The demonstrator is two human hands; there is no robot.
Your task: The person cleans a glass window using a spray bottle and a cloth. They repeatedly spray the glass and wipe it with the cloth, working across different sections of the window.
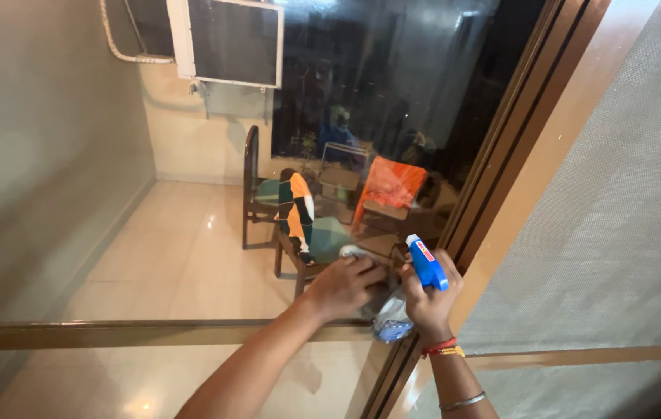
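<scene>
My left hand (343,285) presses a small pale cloth (351,251) flat against the glass pane (190,256) of a sliding door, low and near its right edge. My right hand (429,299) grips a clear spray bottle (392,322) with a blue trigger head (426,264), held just right of the left hand beside the brown door frame (501,171). Red and gold bangles sit on my right wrist.
Through the glass I see a balcony with a tiled floor (175,264), a wooden chair (256,198) draped with orange and dark clothes, another chair with an orange cloth (389,185), and an air-conditioner unit (229,39) up on the wall. A mesh screen panel (617,209) fills the right.
</scene>
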